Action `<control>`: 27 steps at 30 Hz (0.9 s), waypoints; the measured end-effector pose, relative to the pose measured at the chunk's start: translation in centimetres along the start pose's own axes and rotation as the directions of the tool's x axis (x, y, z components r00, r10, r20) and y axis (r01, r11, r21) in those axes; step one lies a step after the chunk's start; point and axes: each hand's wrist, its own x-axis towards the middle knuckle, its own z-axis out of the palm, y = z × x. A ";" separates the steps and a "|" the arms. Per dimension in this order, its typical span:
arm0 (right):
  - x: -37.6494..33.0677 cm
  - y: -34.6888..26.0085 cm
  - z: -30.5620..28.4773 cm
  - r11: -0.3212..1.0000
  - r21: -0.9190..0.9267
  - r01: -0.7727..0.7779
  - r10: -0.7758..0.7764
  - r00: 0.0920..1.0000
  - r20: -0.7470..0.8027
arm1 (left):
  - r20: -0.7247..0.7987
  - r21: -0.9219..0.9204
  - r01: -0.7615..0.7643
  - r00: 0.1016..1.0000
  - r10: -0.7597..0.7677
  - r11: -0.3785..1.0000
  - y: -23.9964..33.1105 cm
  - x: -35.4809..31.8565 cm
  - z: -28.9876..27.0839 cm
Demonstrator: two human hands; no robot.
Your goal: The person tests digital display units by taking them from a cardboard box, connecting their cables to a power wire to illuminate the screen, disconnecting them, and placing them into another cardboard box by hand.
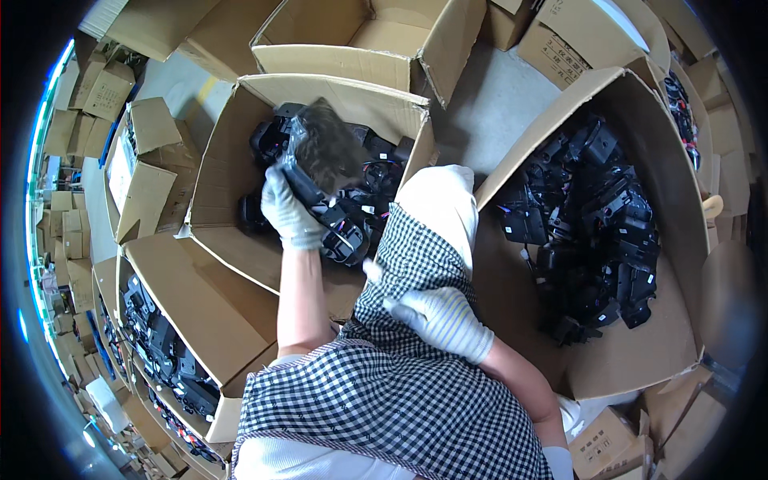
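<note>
My left hand, in a striped white glove, reaches into the open cardboard box ahead of me. Its fingers are closed on a dark plastic part partly wrapped in clear film and smeared by motion. Black plastic parts with wires lie in the box beneath it. In a matching glove, my right hand hovers in front of the checked apron. Its fingers are apart and partly blurred, with nothing visible in them.
At my right, a tall cardboard box holds a heap of black parts. Another box with black parts stands at my left. Beyond them is an open carton. Stacked cartons line the far left.
</note>
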 end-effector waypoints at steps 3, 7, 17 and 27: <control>-2.5 1.0 0.1 0.998 -0.033 -0.050 0.053 0.993 0.102 | 0.364 0.717 -0.439 0.898 0.247 0.541 -0.8 5.1 -1.1; -5.6 2.6 -0.4 0.974 0.081 -0.210 0.205 0.977 0.066 | 0.857 0.415 -0.871 0.472 -0.208 -0.263 -2.3 8.4 2.1; -13.1 6.4 -1.1 0.891 0.317 -0.324 0.405 0.883 -0.235 | 0.934 0.354 -0.917 0.336 0.123 -0.185 -6.4 0.4 9.1; -19.4 11.9 1.0 0.827 0.420 -0.373 0.537 0.744 -0.398 | 0.872 -0.263 -0.803 -0.435 -0.225 0.535 -14.2 -23.3 21.1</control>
